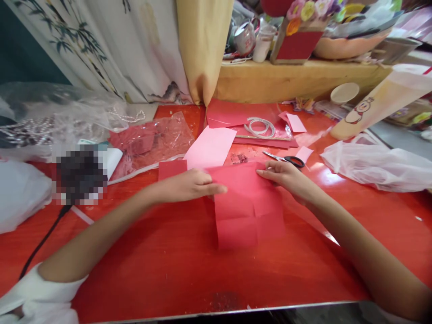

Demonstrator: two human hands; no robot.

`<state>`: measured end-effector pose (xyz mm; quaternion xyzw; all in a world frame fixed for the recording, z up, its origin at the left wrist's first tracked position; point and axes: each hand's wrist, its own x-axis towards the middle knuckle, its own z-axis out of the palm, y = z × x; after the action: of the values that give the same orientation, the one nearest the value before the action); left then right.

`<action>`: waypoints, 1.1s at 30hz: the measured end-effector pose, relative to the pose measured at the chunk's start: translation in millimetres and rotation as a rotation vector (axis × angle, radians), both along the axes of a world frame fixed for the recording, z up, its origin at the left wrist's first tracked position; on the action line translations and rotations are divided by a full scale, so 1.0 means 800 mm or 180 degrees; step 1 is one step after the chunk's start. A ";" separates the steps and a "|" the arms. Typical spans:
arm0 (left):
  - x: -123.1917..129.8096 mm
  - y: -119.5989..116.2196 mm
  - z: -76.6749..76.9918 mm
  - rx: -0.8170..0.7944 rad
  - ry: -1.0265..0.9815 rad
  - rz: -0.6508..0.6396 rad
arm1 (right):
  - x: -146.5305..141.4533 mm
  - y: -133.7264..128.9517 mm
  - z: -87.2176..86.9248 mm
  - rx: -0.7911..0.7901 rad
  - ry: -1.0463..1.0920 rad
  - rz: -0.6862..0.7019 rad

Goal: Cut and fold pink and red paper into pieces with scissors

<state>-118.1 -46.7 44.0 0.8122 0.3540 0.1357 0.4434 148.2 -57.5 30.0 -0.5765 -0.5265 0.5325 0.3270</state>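
Observation:
A sheet of red paper (236, 229) with crossing fold creases hangs between my hands above the red table. My left hand (197, 185) pinches its upper left part, thumb on top. At the upper right edge my right hand (283, 177) grips the same sheet between thumb and fingers. Just behind the right hand lie scissors (285, 158) with black handles. A light pink sheet (211, 146) and a smaller red piece of paper (172, 169) rest behind and beside my left hand.
Red sheets with a white coiled cord (259, 128) lie at the back. To the right are a clear plastic bag (378, 164) and a tall cup (374, 103). On the left are plastic bags with bead strings (30, 128) and a black cable (43, 245). A crowded shelf (303, 72) stands behind.

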 end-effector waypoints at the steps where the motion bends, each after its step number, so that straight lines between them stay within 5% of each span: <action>1: -0.015 0.010 0.011 0.0125 0.0469 -0.0430 | 0.000 -0.001 0.000 0.0043 -0.0140 0.0066; 3: -0.044 0.028 0.026 0.0571 0.1072 -0.0589 | -0.004 -0.005 0.000 0.0005 -0.0324 0.0230; 6: -0.076 0.048 0.027 0.1472 0.1896 0.0398 | -0.013 -0.016 -0.003 -0.0246 -0.0740 0.0635; 8: -0.086 0.055 0.019 0.1685 0.2265 0.0505 | -0.018 -0.022 -0.004 -0.0287 -0.1171 0.0927; 11: -0.089 0.058 0.012 0.1734 0.2548 0.0195 | -0.019 -0.025 -0.001 0.0230 -0.2057 0.1055; 14: -0.086 0.057 0.014 0.1621 0.2704 -0.0023 | -0.009 -0.018 0.005 0.0883 -0.2798 0.0732; 18: -0.084 0.055 0.016 0.1419 0.2988 -0.0086 | 0.010 -0.008 0.019 0.1131 -0.2863 0.0416; 25: -0.081 0.059 0.012 0.1301 0.2765 -0.0192 | -0.015 -0.044 0.026 0.1488 -0.2738 0.2770; 30: -0.089 0.053 0.049 0.0731 0.2452 -0.0154 | -0.030 -0.059 0.009 0.1761 -0.3261 0.2997; 33: -0.104 0.042 0.085 0.1073 0.2159 0.0338 | -0.023 -0.052 0.015 0.1644 -0.2862 0.2755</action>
<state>-201.0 -13.3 111.8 0.8530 0.4949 -0.0617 0.1536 129.6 -99.0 42.3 -0.3824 -0.9053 0.1808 -0.0394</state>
